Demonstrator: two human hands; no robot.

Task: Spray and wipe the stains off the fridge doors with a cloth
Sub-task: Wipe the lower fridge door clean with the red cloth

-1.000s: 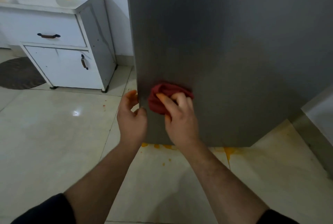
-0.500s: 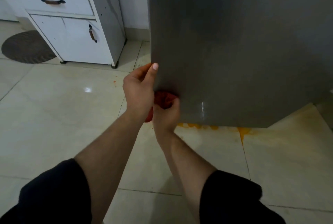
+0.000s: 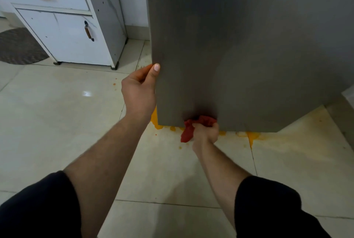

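Right hand (image 3: 206, 134) fisted tight round the red cloth (image 3: 187, 132), a loose tail hanging below the knuckles. A second ago the cloth was pressed higher on the grey fridge door (image 3: 249, 46), near its left side. It has since dropped to the bottom edge and slid right along it.

Left hand (image 3: 138, 92), free a second ago, now clasps the door's left edge, thumb on the front face, fingers curled out of sight behind.

Reads as bracing the door for the last low strip. Door face looks largely clean. Orange spill (image 3: 252, 138) lies on the floor tiles beneath.
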